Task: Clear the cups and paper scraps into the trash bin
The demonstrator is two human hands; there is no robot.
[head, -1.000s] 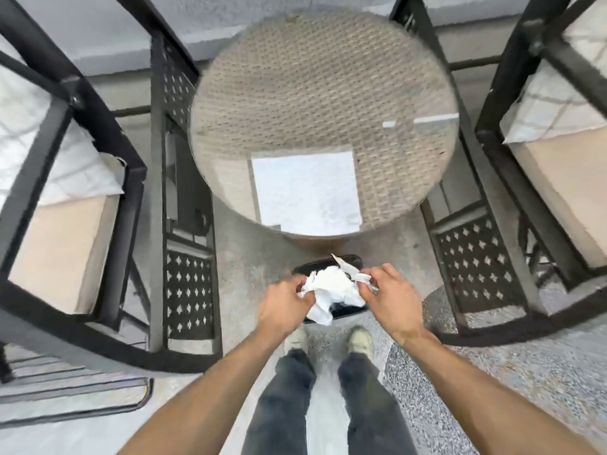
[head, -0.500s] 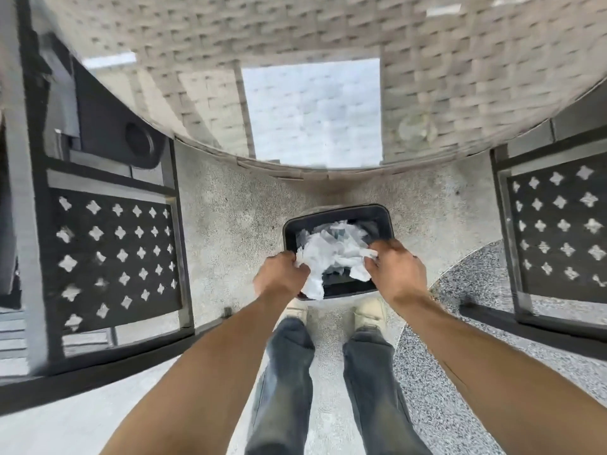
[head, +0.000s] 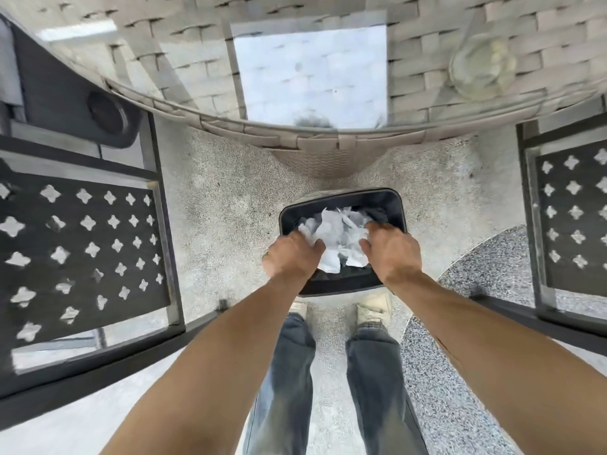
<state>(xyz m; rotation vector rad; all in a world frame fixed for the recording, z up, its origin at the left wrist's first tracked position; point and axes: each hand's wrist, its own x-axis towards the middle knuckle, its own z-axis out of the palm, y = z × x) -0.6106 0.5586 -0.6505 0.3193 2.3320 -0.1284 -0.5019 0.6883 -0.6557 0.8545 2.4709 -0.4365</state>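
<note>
Hands (head: 341,254) flanking paper scraps (head: 338,238) over bin (head: 341,287)

You get bright, even daylight here, w/ soft shadows only: a faint one lies under the round woven table with glass top (head: 328,139) and beside the black rectangular trash bin (head: 341,289). The glass reflects a pale square of sky, approx. in the middle, so glare hides the weave there. Wide-angle lens bends the edges strongly. The left hand (head: 292,254) and the black perforated metal chair panel (head: 82,251) are smeared by motion blur.
</note>
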